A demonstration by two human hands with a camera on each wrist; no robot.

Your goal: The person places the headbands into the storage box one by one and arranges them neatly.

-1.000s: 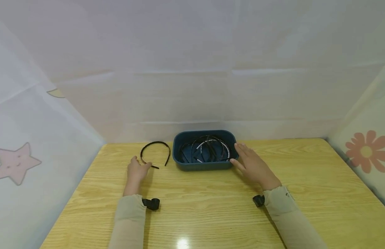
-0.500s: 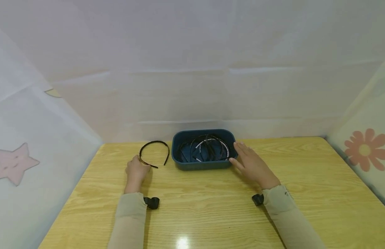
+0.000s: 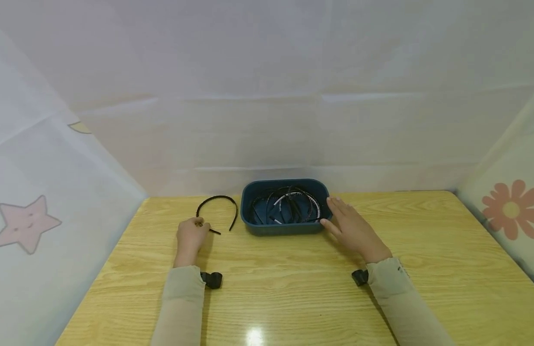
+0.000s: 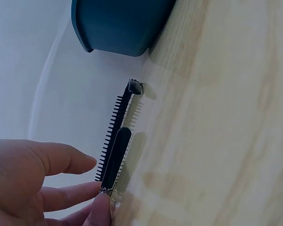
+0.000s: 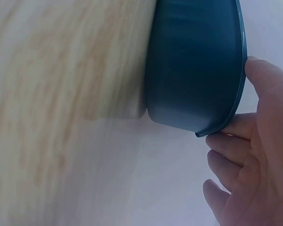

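A thin black toothed headband lies on the table left of a dark blue plastic basket. My left hand pinches it near one end, thumb and finger meeting on the band in the left wrist view; the index finger stands off it. In the basket is a tangle of several black headbands with a white one among them. At the basket's right end, my right hand touches the rim with loosely extended fingers and thumb, as the right wrist view shows at the basket's corner.
The wood-grain table ends at a pale hanging sheet close behind the basket. Printed sheets flank both sides, with a pink star on the left and a red flower on the right. Each wrist wears a small black camera.
My left hand's fingers have closed from beside the headband to a pinch on it. The right hand stays at the basket's rim, and the basket has not moved.
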